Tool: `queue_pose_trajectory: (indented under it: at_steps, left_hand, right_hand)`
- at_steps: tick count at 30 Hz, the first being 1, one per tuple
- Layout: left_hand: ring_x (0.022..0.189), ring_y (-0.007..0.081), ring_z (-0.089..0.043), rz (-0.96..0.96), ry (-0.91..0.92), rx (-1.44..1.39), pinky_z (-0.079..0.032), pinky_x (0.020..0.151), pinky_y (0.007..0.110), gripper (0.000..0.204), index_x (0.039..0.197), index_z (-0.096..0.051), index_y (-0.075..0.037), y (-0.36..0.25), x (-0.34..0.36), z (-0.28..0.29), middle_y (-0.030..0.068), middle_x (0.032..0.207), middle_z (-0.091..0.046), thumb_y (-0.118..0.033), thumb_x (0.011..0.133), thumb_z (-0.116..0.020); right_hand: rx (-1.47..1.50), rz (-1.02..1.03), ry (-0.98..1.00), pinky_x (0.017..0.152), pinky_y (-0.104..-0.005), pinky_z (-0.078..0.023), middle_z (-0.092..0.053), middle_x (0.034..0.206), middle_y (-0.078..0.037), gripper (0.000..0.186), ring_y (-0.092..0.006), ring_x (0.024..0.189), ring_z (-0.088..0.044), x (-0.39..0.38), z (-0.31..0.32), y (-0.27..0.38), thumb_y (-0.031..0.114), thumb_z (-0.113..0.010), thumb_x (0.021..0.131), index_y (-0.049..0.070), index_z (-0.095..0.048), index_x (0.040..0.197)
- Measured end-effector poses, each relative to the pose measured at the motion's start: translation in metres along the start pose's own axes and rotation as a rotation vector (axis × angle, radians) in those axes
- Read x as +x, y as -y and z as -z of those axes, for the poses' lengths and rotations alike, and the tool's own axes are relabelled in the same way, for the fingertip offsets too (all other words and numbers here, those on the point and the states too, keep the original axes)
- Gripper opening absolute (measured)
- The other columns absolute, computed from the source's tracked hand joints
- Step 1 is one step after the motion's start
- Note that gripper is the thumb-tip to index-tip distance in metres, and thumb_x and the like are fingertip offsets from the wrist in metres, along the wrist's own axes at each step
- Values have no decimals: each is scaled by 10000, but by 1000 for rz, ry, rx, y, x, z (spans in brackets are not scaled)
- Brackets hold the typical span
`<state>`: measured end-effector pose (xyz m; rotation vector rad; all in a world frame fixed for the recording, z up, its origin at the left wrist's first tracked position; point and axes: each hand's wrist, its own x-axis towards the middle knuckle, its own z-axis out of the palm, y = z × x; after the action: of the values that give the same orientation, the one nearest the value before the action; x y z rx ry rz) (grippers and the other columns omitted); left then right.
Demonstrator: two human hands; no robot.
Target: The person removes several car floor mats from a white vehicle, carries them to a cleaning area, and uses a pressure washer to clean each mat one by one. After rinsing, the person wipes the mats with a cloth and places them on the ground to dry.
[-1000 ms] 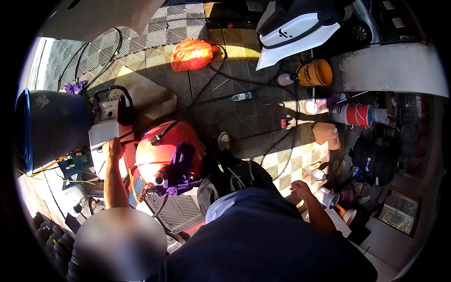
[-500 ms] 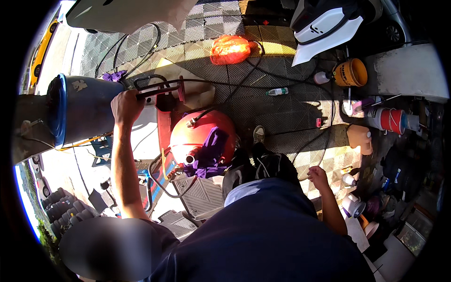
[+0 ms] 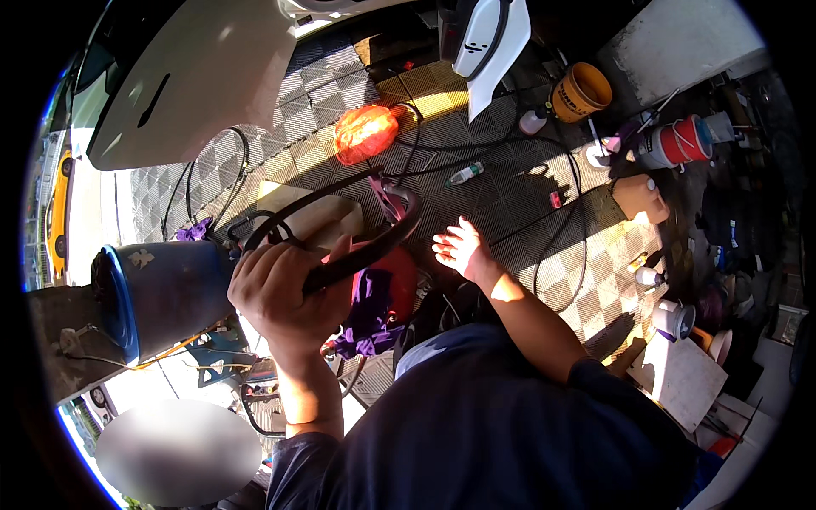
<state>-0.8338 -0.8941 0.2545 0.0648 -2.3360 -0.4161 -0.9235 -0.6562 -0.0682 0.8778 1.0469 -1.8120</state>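
Raised in front of me, my left hand [image 3: 293, 285] is closed around a thick black hose [image 3: 370, 251] that bends in a loop ahead of the fist. A pinkish-red part [image 3: 388, 200] shows within the loop; its kind is unclear. Below and behind the hand stands a red round tank [image 3: 399, 276], partly covered by a purple cloth [image 3: 371, 310]. My right hand [image 3: 463, 251] is held out to the right of the tank, fingers spread, with nothing in it.
A blue barrel [image 3: 174, 289] stands at left, beneath an open vehicle panel [image 3: 200, 85]. On the tiled floor lie an orange-red bag [image 3: 365, 134], a clear bottle [image 3: 465, 174] and black hoses [image 3: 583, 221]. To the right are an orange bucket [image 3: 580, 93], a red bucket [image 3: 682, 142] and a tan jug [image 3: 639, 200].
My left hand has come up and inward from beside the blue barrel, bringing the hose with it. My right hand has swung forward and left, its fingers now spread.
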Motion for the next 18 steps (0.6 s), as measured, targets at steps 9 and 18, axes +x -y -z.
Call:
queue_pose_trajectory:
  at_steps: [9, 18]
  left_hand:
    - [423, 186, -414, -193, 128, -202, -295, 452, 320, 476, 552, -446, -167, -98, -31, -14, -19, 499, -394, -253, 633, -907]
    - [475, 150, -460, -356, 225, -323, -320, 496, 298, 435, 631, -527, -171, -267, -30, -45, -37, 550, -445, -388, 733, -890]
  right_hand:
    - [-20, -143, 92, 695, -327, -508, -542, 659, 29, 384, -128, 591, -486, 4, 172, 16, 520, -662, 869, 146, -653, 784]
    - [164, -336, -113, 709, -454, -576, -577, 699, -19, 254, -232, 680, -603, 0, 301, 33, 266, -732, 849, 140, -546, 730]
